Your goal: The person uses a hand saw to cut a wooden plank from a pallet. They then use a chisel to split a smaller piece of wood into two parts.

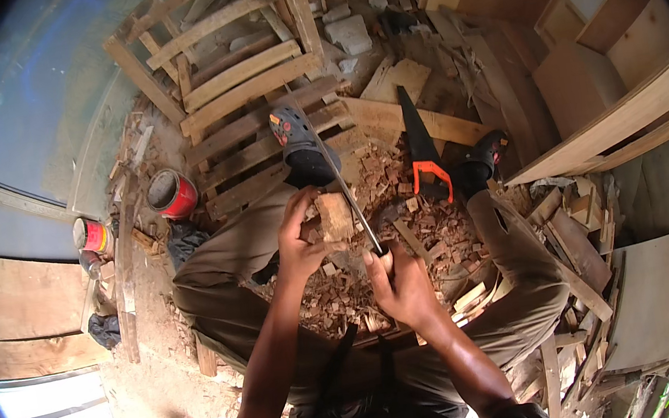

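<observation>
The earth floor [153, 398] carries everything: toward its far left corner stands a slatted wooden frame [247, 78], along its right edge a pale wooden cabinet [616, 120], and near its left edge a red bucket [174, 193]. Between the person's legs spreads a heap of wood chips [446, 233], with an orange-handled saw [430, 172] at its far right side. Above the heap, the right hand [398, 285] wraps its fingers round the handle of a long, narrow blade [336, 171], thumb lying along it. The left hand [305, 238] pinches a small wooden block [335, 215] between thumb and fingers, just left of the blade; whether the two touch, I cannot tell. Judging by the heap, plenty of cutting is done, while this block, rough-faced and still chunky, looks only part worked; how many more pieces are left does not show
</observation>
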A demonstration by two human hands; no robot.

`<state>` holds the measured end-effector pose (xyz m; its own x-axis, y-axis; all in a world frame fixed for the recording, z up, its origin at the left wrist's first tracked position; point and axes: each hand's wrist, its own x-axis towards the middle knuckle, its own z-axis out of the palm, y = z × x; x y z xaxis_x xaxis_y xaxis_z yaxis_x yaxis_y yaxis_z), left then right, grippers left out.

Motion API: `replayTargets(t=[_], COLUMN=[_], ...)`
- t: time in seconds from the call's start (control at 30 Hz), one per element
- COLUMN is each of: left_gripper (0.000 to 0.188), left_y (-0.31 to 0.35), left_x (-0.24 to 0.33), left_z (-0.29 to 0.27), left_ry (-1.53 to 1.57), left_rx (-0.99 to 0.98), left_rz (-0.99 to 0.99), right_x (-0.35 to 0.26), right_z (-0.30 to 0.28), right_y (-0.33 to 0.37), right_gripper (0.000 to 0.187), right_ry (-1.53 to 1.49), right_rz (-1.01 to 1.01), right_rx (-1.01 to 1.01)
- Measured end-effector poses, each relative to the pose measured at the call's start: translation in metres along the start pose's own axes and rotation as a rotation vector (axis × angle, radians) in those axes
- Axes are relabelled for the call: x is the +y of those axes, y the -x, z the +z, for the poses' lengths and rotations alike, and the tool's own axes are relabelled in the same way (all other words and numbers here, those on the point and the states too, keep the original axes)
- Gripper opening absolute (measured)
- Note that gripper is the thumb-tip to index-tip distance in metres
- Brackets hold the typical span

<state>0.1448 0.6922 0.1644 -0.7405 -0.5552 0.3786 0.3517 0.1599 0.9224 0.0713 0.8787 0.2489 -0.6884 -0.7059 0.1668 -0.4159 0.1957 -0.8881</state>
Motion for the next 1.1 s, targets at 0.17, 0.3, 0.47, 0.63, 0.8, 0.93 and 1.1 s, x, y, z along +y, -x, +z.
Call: replayTargets(t=[0.17,0.3,0.47,0.63,0.8,0.93,1.1], left_gripper=[0.092,0.089,0.095,0.101,0.102,0.101,0.110], left_y=[-0.011,-0.012,-0.011,-0.008,-0.008,-0.001,-0.003], left_x=[-0.002,-0.011,-0.003,-0.010,-0.004,-0.013,-0.003], left_z=[-0.007,-0.012,-0.007,-0.016,-0.013,-0.021,-0.020], left_ry=[-0.024,-0.085,-0.049,0.009,-0.100,-0.170,-0.074], left_rx=[-0.014,0.006,0.002,0.022,-0.009,0.021,0.011], left_rz=[0.027,0.095,0.044,-0.026,0.007,0.059,-0.096], right_x=[0.015,-0.033,-0.028,0.012,0.005,-0.036,-0.001], right_z=[-0.007,-0.028,-0.021,0.002,-0.005,-0.032,-0.006], right_y=[-0.008,-0.011,-0.002,-0.004,-0.008,-0.013,-0.008], right_gripper=[0.039,0.032,0.036,0.039,0.044,0.034,0.034], right_ry=[-0.458,-0.368,-0.296,-0.122,-0.421,-0.477,-0.089], right_rz=[0.394,0.118,-0.138,0.166,0.384,0.002,0.306], right_rx=[-0.247,-0.068,0.119,-0.137,-0.196,0.002,-0.232])
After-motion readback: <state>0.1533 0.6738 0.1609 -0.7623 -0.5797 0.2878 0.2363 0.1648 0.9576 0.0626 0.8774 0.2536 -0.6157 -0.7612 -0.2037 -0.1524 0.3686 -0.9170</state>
